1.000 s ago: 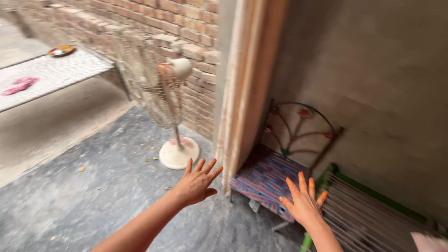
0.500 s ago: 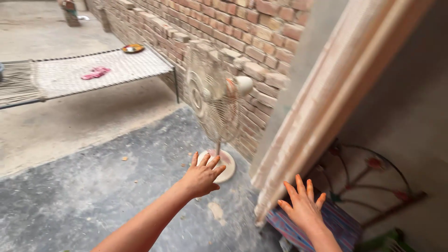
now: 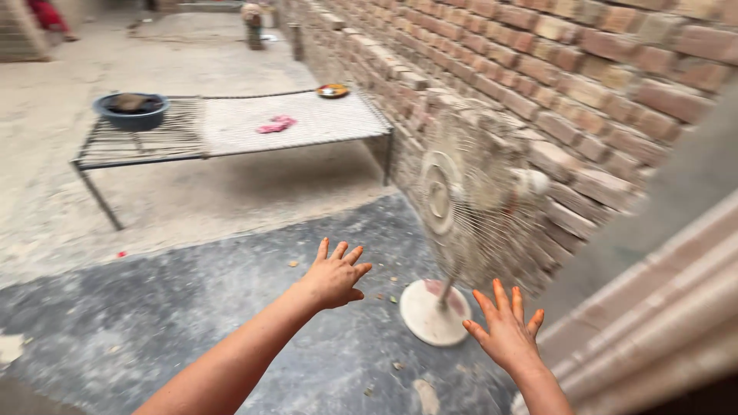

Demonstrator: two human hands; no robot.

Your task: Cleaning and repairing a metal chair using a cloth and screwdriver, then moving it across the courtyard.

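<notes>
left hand (image 3: 335, 274): open, fingers spread, palm down, holds nothing; stretched out over the grey floor, left of the fan base, not touching it.
right hand (image 3: 506, 332): open too, fingers splayed, empty; near-right, just beside the base, no contact that I can see.
pedestal fan (image 3: 461, 204): stands between the 2 hands and a bit farther off; round wire cage, pale and motion-blurred, can't tell if the blades turn. Cage faces left and sits close to the brick wall.
fan base (image 3: 433, 311): round, whitish, flat on the floor, with a reddish mark on top.
brick wall (image 3: 600, 69): runs along the right, from near to far.
door frame (image 3: 653, 307): pale wood, near-right corner, right behind the right hand.
floor (image 3: 192, 307): dark grey patch near, paler concrete farther, small bits of debris scattered.
cot (image 3: 231, 127): metal frame with woven top, far left, well apart from the hands.
on the cot: blue basin (image 3: 131, 110) at the left end, pink cloth (image 3: 275, 124) mid, small plate (image 3: 332, 90) at the right corner.
step: judged a reach toward the fan, both hands closing in, no grip yet.
next move calls for: probably 1 hand on the pole under the cage, the other steadying the cage; top-heavy, so keep it upright.
</notes>
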